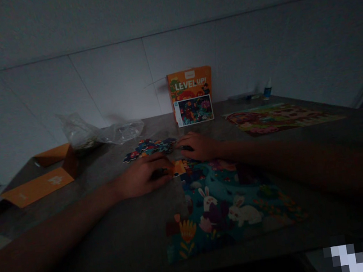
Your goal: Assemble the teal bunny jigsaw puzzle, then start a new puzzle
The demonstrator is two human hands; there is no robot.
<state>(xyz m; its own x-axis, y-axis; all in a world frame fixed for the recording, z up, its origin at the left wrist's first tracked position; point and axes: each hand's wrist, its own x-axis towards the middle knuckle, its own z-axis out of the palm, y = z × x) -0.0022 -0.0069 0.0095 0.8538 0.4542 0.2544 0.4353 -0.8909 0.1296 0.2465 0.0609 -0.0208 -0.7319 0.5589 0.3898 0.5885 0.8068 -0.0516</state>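
Observation:
A partly assembled jigsaw puzzle [218, 198] with white rabbits, flowers and a teal stream lies on the table in front of me. My left hand [146, 175] is at its upper left edge, fingers and thumb closed on an orange puzzle piece [178, 168]. Just beyond, my right hand [198, 146] rests above the puzzle's far edge with curled fingers; what they hold, if anything, is hidden in the dim light. A heap of loose puzzle pieces [151, 147] lies beyond my left hand, close to the right fingertips.
An orange box [175, 75] marked "LEVEL UP!" stands at the back, a picture card [195, 110] leaning on it. To the left are an open orange box part [39, 187] and clear plastic bags [122, 132]. Another puzzle [277, 118] and a small bottle [267, 91] are at right.

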